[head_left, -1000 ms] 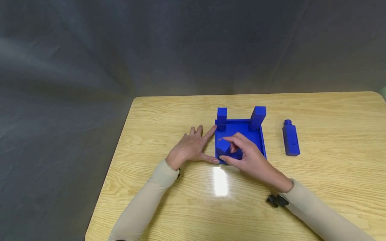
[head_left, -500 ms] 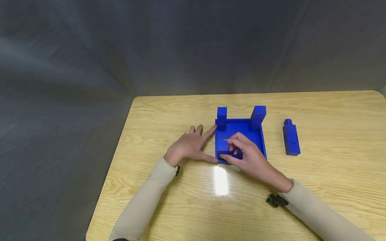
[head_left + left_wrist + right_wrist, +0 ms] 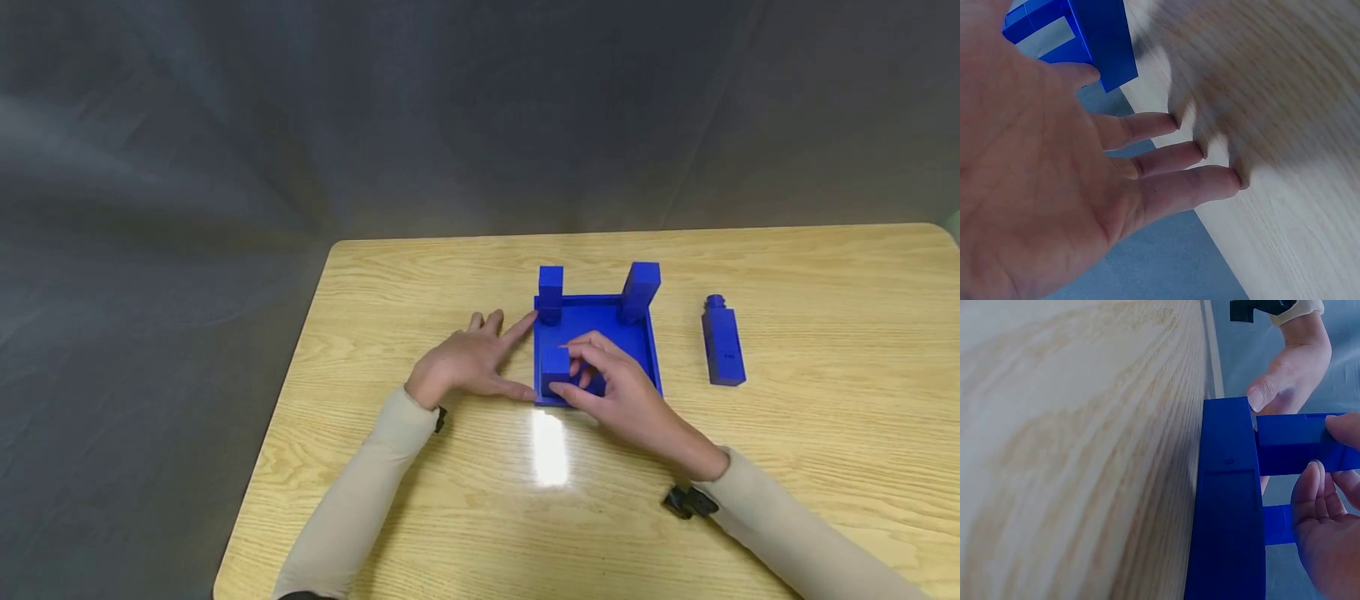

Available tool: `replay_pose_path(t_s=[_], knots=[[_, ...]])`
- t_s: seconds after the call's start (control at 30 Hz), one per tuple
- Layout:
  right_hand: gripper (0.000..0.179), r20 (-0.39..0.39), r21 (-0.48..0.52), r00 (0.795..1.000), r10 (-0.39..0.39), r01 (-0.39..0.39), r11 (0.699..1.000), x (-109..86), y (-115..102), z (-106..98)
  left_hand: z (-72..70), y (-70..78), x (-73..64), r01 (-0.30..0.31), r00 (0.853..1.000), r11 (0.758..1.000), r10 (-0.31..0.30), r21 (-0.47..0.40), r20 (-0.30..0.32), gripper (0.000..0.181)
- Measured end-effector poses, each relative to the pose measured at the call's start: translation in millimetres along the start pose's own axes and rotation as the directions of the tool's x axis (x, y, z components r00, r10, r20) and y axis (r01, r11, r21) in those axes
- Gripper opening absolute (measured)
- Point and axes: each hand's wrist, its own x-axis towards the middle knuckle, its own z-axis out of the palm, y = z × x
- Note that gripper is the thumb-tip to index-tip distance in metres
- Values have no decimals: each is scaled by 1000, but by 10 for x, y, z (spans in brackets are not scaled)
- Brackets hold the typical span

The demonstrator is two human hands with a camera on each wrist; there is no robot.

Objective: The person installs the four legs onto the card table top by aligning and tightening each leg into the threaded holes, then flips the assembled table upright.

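A square blue tray-like base [image 3: 592, 304] with a low rim lies on the table, two square blue posts upright at its far corners: the far left post [image 3: 551, 287] and the far right post [image 3: 641, 292]. At the near left corner stands a third blue post [image 3: 555, 367], which my right hand [image 3: 626, 396] pinches between thumb and fingers. In the right wrist view this post [image 3: 1291, 444] meets the base's face [image 3: 1229, 487]. My left hand [image 3: 468, 362] has its fingers spread, thumb and index fingertip touching the base's left edge. The post's lower end is hidden.
Another blue post [image 3: 723, 346] with a threaded end lies on the wooden table [image 3: 825, 333], right of the base. A dark curtain [image 3: 525, 117] hangs behind the table's far edge.
The pinched post, tilted and turned a second ago, now stands straighter and squarer to the base. My right fingers have shifted slightly on it; the left hand stays almost in place.
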Motion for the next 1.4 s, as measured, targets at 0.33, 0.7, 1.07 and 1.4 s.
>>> replay_pose_path(t_s=[0.33, 0.7, 1.07, 1.4], knots=[[37, -11, 10, 1000, 18, -18, 1000, 3, -5, 16, 7, 1, -9, 9, 1000, 999, -10, -30, -6, 122], [54, -7, -25, 1000, 12, -13, 1000, 31, 16, 2, 1, 5, 19, -4, 1000, 1000, 4, 1, -30, 121], [40, -48, -30, 998, -31, 30, 999, -2, 31, 45, 13, 23, -5, 4, 1000, 1000, -4, 9, -29, 121], [43, -10, -41, 999, -32, 32, 999, -40, 26, 10, 18, 27, 16, 15, 1000, 1000, -15, 24, -17, 121]])
